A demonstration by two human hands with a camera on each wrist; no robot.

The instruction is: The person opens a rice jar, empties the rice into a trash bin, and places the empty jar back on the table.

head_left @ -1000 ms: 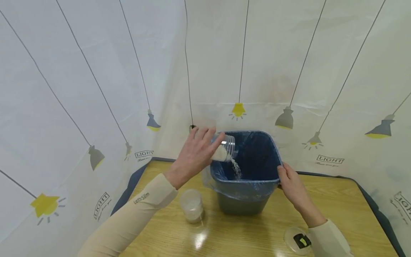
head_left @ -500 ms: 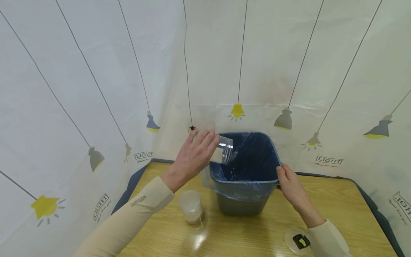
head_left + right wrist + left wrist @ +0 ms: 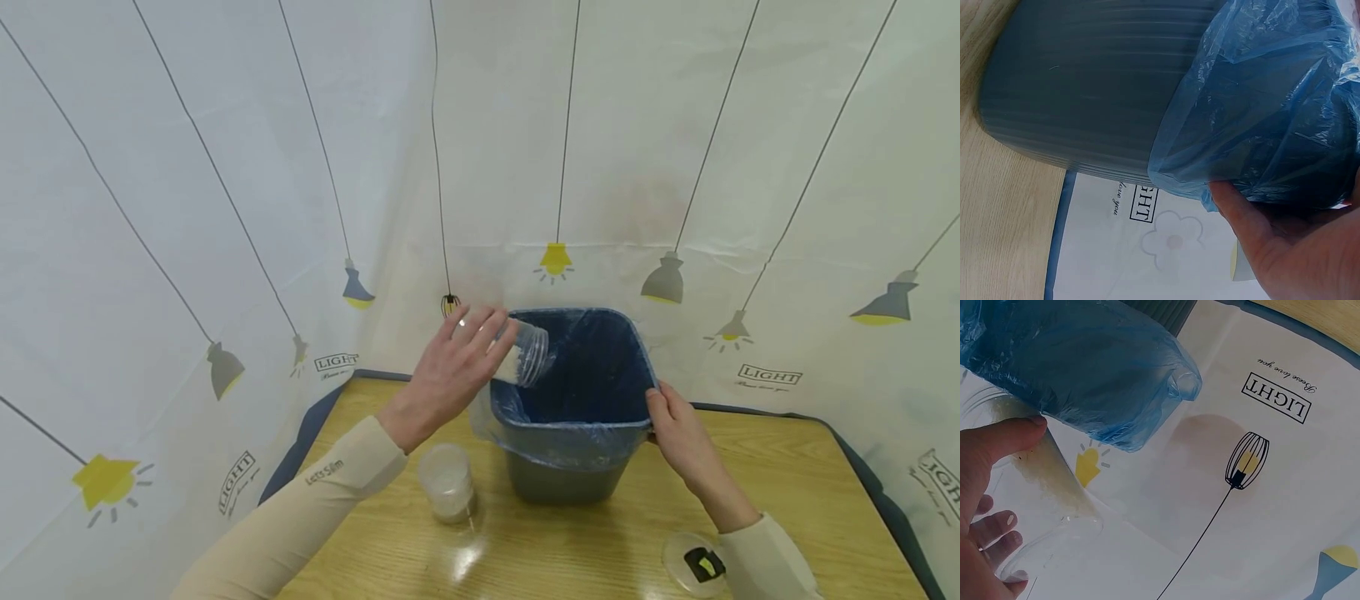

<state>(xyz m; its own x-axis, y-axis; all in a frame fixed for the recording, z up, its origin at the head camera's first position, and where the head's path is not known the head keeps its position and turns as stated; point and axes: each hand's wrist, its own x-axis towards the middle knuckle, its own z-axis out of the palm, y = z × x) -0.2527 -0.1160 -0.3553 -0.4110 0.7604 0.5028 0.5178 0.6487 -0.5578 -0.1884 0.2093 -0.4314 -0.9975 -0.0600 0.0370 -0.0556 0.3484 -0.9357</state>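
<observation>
My left hand (image 3: 455, 371) grips a clear plastic jar (image 3: 1054, 481), tipped on its side with its mouth over the left rim of a grey trash bin (image 3: 566, 479). White grainy stuff (image 3: 1047, 465) lies along the jar's lower side. A blue plastic bag (image 3: 1254, 106) lines the bin and folds down over its rim. At the bin's right rim my right hand (image 3: 688, 437) holds the edge, thumb and fingers on the bag. The right wrist view shows that thumb (image 3: 1241, 219) against the liner, with the other fingers partly hidden.
A second clear jar (image 3: 447, 483) stands on the wooden table (image 3: 540, 550), left of the bin. Near my right sleeve lies a round clear lid (image 3: 686, 565) with a black and yellow patch. A white sheet with printed lamps (image 3: 555, 258) hangs behind the table.
A second ago white grains were streaming from the jar into the bin; now no stream shows. The left hand has tilted the jar slightly back. My right hand stays on the rim.
</observation>
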